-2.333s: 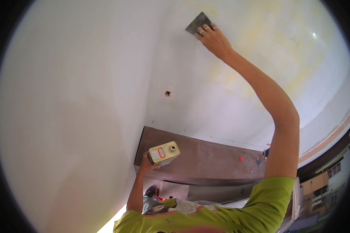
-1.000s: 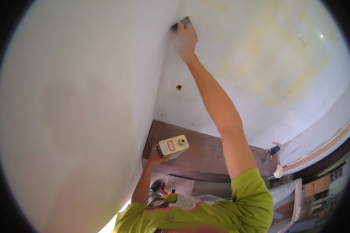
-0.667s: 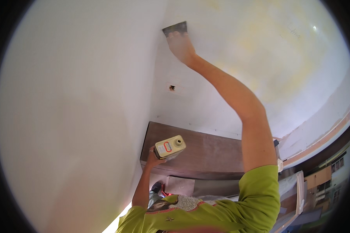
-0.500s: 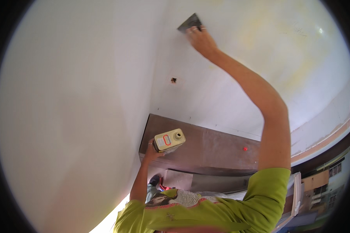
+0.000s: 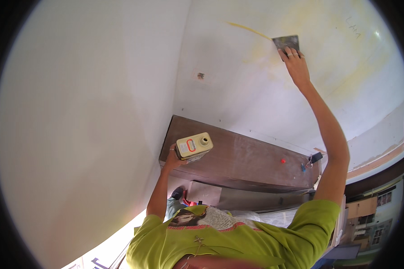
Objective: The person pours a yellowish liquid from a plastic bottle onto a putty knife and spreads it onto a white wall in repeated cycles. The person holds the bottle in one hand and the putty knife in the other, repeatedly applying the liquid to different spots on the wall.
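My left hand [image 5: 173,160] is wrapped round the side of a rectangular cream metal can [image 5: 194,144] with a round, uncapped spout on its top. It holds the can up in front of my body, over the brown ledge. My right arm reaches up to the wall [image 5: 238,67]. There my right hand [image 5: 297,68] grips a dark, flat scraper [image 5: 286,42], its blade against the wall. From the blade's left corner a thin yellow streak [image 5: 250,29] runs up and leftward. The fingertips behind the scraper are partly hidden.
A brown wooden ledge [image 5: 224,152] runs along the wall's foot, bearing a small red object [image 5: 283,161] and a dark block [image 5: 316,157]. A square cut-out [image 5: 200,76] shows in the wall. Another wall [image 5: 85,112] stands close on my left. Clear plastic sheeting [image 5: 274,218] lies below.
My right hand has swept the scraper rightward and a little down along the wall. A yellow streak now shows along its path. The left hand still holds the can, slightly higher in view.
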Demonstrator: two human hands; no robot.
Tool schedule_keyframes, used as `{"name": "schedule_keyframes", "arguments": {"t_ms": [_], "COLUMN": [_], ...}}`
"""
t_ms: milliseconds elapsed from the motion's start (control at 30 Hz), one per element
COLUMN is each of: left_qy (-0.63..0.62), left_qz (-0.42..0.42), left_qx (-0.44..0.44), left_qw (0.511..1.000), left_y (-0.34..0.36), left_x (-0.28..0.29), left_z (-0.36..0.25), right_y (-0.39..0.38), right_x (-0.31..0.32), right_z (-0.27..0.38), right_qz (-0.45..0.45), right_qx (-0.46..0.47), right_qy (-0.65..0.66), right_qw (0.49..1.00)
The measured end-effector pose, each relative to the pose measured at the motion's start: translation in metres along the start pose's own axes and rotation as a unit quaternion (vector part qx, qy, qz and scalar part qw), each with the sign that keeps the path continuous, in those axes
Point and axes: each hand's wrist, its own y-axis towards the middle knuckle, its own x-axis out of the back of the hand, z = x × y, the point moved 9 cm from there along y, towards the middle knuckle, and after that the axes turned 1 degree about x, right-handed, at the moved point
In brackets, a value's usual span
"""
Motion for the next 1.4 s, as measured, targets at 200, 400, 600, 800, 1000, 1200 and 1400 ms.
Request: {"name": "schedule_keyframes", "arguments": {"t_ms": [200, 400, 600, 800, 1000, 1200, 1400], "left_qy": [0.037, 0.022, 0.019, 0.023, 0.009, 0.019, 0.031], "left_qz": [-0.004, -0.001, -0.005, -0.009, -0.015, -0.018, -0.026], "left_qx": [0.032, 0.012, 0.010, 0.008, 0.004, -0.001, -0.011], "left_qw": [0.999, 1.000, 1.000, 1.000, 1.000, 1.000, 0.999], "left_y": [0.000, 0.000, -0.002, -0.003, -0.003, -0.004, -0.002], "left_x": [0.004, 0.004, 0.002, 0.004, 0.003, 0.003, 0.004], "left_z": [0.001, -0.008, -0.006, -0.003, -0.001, -0.006, -0.001], "right_y": [-0.028, 0.046, 0.124, 0.195, 0.228, 0.237, 0.216], "right_x": [-0.012, 0.004, 0.037, 0.061, 0.073, 0.064, 0.074], "right_z": [0.012, 0.058, 0.108, 0.161, 0.190, 0.210, 0.228], "right_qz": [-0.083, -0.161, -0.218, -0.188, -0.130, -0.082, -0.131], "right_qx": [-0.335, -0.477, -0.504, -0.449, -0.346, -0.188, -0.035], "right_qy": [0.227, 0.377, 0.434, 0.502, 0.455, 0.363, 0.239], "right_qw": [0.910, 0.778, 0.714, 0.715, 0.810, 0.909, 0.962]}}
